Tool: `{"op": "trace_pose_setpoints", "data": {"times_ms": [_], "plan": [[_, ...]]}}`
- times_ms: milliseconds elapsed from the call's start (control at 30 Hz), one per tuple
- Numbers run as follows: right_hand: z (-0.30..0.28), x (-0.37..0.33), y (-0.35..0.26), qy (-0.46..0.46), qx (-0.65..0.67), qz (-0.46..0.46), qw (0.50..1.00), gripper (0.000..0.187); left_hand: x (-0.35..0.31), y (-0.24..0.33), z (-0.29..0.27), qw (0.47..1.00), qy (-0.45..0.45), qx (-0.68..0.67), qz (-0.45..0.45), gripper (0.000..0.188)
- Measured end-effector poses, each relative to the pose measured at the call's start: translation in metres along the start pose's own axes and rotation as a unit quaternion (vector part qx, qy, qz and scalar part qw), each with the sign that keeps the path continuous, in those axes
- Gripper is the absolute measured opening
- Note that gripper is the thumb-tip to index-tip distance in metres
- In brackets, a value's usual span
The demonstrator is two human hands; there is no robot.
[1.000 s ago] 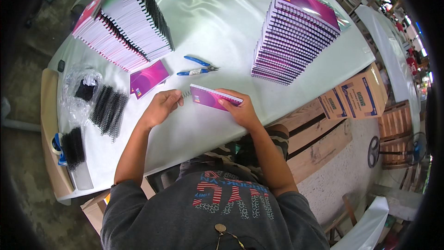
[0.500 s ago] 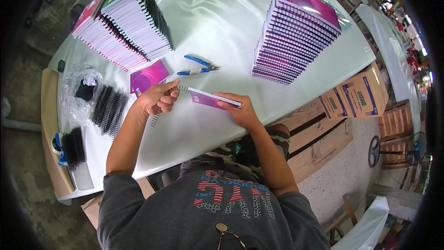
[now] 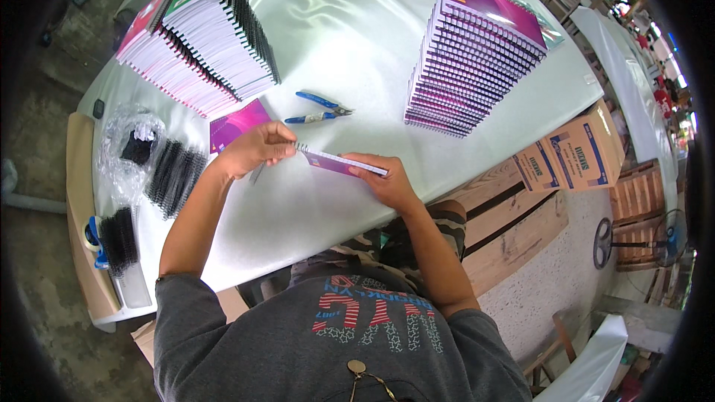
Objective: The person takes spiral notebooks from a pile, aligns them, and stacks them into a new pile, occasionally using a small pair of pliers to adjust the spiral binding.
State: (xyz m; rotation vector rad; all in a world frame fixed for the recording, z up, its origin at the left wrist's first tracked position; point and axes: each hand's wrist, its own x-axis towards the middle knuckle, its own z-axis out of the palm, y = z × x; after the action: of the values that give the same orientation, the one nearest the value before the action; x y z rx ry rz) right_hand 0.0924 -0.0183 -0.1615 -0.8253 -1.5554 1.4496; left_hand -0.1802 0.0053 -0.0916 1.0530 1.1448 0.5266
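Note:
My right hand (image 3: 384,180) grips a purple-covered notebook (image 3: 328,163) by its right end, holding it edge-up above the table. At the notebook's left end a dark wire spiral coil (image 3: 301,147) enters the binding edge. My left hand (image 3: 261,149) pinches this coil between thumb and fingers, and its loose tail hangs blurred below the hand. Another purple notebook cover (image 3: 240,123) lies flat just beyond my left hand. Blue-handled cutting pliers (image 3: 320,108) rest with jaws pointing right, beyond the held notebook.
A tall stack of purple spiral notebooks (image 3: 477,59) stands at the right. Stacks of green (image 3: 220,52) and red notebooks (image 3: 160,59) stand far left. Black coils (image 3: 176,177), a plastic bag (image 3: 123,145) and a tape dispenser (image 3: 95,242) sit at left. Cardboard boxes (image 3: 573,152) stand beyond the right edge.
My left hand has turned and its fingers have shifted toward the notebook's end. The coil's loose tail has swung and now shows less. My right hand holds the notebook nearly still.

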Motion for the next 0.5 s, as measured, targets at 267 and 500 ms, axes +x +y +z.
{"op": "trace_pose_setpoints", "data": {"times_ms": [267,500], "plan": [[-0.008,-0.003,0.003,-0.019,-0.082,0.041,0.996,0.027,-0.008,0.019,0.028,0.794,0.044,0.533,0.290,0.023],[-0.001,-0.008,0.006,-0.005,-0.106,-0.079,0.991,0.027,-0.016,0.034,0.056,0.681,0.070,0.676,0.273,0.026]]}}
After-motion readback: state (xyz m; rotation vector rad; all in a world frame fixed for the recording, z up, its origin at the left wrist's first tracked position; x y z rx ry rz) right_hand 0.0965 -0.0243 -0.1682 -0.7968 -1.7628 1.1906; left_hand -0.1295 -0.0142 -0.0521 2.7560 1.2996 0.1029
